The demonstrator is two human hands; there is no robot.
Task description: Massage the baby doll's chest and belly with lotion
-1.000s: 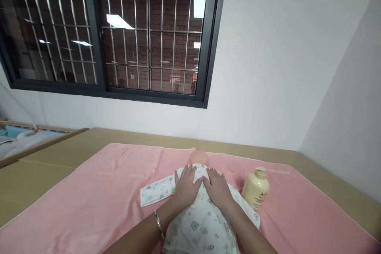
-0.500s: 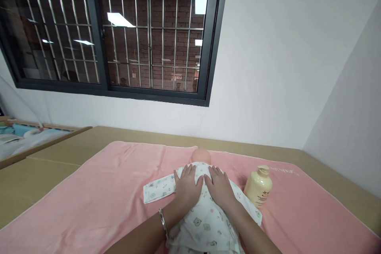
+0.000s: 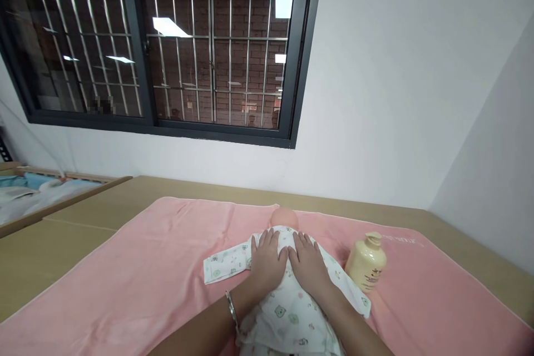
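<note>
A baby doll in a white printed top lies on a pink towel, its bald head pointing away from me. My left hand rests flat on the left of its upper back, fingers stretched forward. On the right side, my right hand lies flat in the same way, the two thumbs nearly meeting in the middle. Both sleeves of the top are spread outward. Beside the right sleeve stands a pale yellow pump bottle. The doll's face and lower body are hidden.
The towel covers much of a wooden table set against a white wall. A barred window with a dark frame is above. At the far left is a wooden-edged bin with white and blue cloths.
The whole view has shifted slightly, so everything sits a little further right. Both hands stay flat on the doll's back, with hardly any movement on it.
</note>
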